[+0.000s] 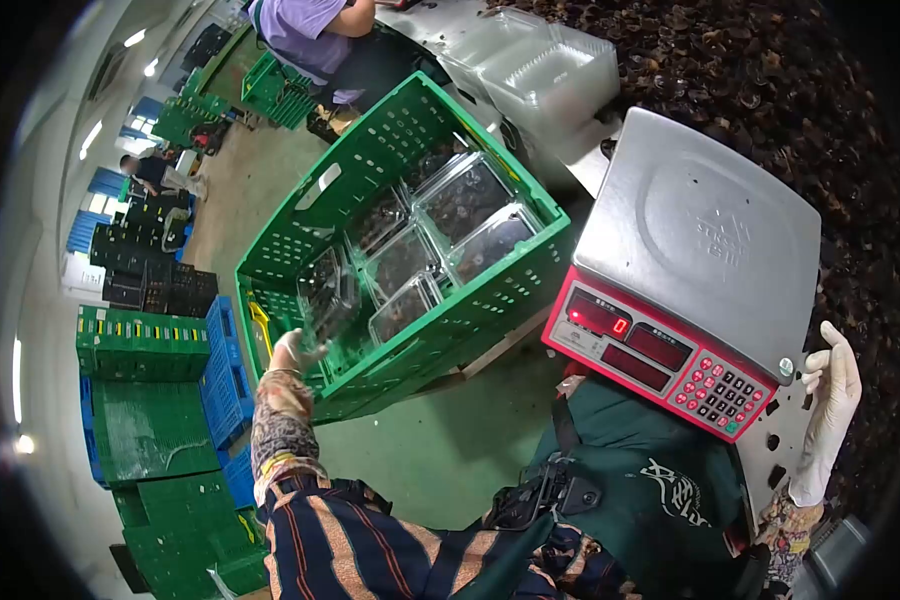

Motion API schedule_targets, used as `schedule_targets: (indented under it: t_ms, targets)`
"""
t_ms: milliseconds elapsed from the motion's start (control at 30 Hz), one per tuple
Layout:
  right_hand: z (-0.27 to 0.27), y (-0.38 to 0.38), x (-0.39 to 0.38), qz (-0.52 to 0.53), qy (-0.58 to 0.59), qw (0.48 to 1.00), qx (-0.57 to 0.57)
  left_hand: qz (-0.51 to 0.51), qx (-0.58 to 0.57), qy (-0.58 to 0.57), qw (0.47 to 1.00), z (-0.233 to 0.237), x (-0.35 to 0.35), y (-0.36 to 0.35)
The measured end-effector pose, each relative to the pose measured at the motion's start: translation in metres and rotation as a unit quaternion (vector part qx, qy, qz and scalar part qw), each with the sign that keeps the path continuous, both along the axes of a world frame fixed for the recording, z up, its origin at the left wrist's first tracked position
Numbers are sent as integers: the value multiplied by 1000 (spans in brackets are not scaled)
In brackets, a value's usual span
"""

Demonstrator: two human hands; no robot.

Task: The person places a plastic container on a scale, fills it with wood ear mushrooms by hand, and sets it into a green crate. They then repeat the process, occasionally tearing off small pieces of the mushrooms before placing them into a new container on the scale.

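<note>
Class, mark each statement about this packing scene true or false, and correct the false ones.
1. A box sits on the scale. False: its steel top is bare.
2. The green crate holds clear boxes with dark contents. True.
3. The left hand and the right hand both wear pale gloves. True.
4. The right hand reaches into the green crate. False: the left hand does; the right hand lies beside the scale.
5. The front of the scale is blue. False: it is red.
</note>
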State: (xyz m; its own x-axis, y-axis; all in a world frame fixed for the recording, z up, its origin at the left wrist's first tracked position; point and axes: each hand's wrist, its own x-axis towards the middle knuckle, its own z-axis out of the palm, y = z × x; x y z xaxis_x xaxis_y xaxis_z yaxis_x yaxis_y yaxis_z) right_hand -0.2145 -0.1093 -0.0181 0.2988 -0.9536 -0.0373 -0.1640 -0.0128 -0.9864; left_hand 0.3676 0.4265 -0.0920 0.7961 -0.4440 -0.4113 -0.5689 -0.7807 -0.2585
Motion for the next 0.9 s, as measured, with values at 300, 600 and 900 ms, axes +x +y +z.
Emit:
schedule_targets:
  t_ms: [300,600,900]
  targets:
    - [-11,9,-4,1,63,997,-37,263,-266,283,883,-99,12,-17]
    - [-1,13,6,15,71,997,-15,206,-60,161,963,-38,-26,-122]
    - [-10,15,-9,8,90,996,-23,411,-347,375,755,-106,-10,-96]
